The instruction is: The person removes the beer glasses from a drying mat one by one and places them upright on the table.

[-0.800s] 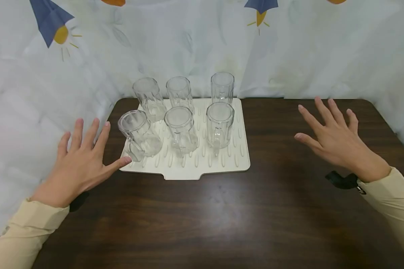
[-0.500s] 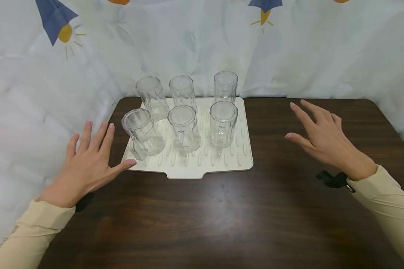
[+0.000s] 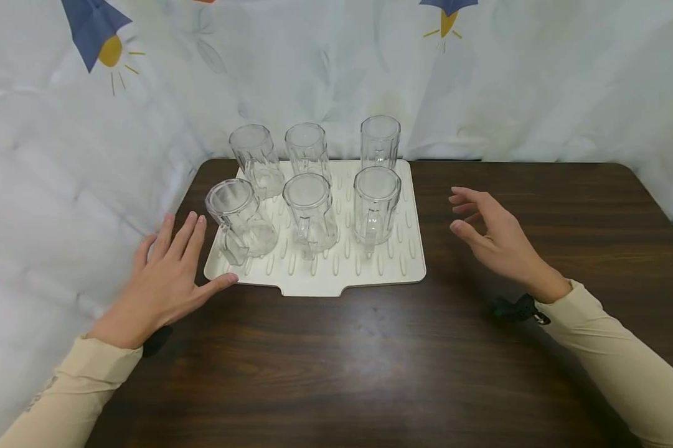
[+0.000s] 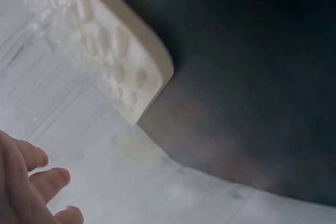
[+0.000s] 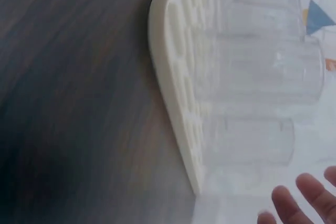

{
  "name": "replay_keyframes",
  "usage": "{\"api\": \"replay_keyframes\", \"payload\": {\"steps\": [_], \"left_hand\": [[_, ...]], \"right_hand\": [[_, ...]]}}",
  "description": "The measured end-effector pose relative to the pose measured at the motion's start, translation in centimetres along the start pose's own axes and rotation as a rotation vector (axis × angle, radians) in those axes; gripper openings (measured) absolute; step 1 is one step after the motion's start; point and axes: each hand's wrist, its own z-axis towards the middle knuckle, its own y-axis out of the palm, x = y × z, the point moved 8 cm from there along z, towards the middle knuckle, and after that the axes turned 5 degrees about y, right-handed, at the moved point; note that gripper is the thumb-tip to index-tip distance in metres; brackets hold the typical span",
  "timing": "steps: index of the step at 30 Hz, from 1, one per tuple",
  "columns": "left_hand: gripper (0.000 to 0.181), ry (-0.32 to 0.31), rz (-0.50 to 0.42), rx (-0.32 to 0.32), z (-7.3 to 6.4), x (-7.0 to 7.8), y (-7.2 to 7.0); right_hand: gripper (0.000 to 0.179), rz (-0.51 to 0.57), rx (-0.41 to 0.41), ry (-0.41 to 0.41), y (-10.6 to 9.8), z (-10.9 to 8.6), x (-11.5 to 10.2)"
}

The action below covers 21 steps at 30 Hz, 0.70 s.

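Several clear glass mugs stand upright in two rows on a cream ribbed drying board in the head view. My left hand (image 3: 165, 283) hovers by the board's front left corner, fingers spread, nearest the front left mug (image 3: 241, 218). My right hand (image 3: 498, 239) is held over the table to the right of the board (image 3: 310, 286), fingers loosely bent, holding nothing. Nearest to it is the front right mug (image 3: 376, 202), a gap away. Between these two stands the front middle mug (image 3: 312, 211). In the right wrist view, fingertips (image 5: 286, 203) show near the mugs, apart from them.
The board lies on a dark brown wooden table (image 3: 370, 373), towards its back left. A white patterned cloth (image 3: 336, 68) hangs along the back and the left side. Three more mugs form the back row, including the back right mug (image 3: 380, 140).
My right hand has moved left towards the board, and its fingers have gone from spread to loosely bent. The left hand has shifted slightly right and down. The mugs stay on the board.
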Motion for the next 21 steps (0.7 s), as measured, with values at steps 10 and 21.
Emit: {"api": "replay_keyframes", "payload": {"steps": [10, 21], "left_hand": [[0.11, 0.04, -0.011, -0.008, 0.2, 0.4, 1.5], [0.106, 0.041, -0.041, -0.139, 0.5, 0.1, 3.2]], "right_hand": [[0.039, 0.324, 0.007, 0.085, 3.2, 1.0, -0.4], [0.038, 0.457, -0.065, 0.107, 6.0, 1.3, -0.8]]}}
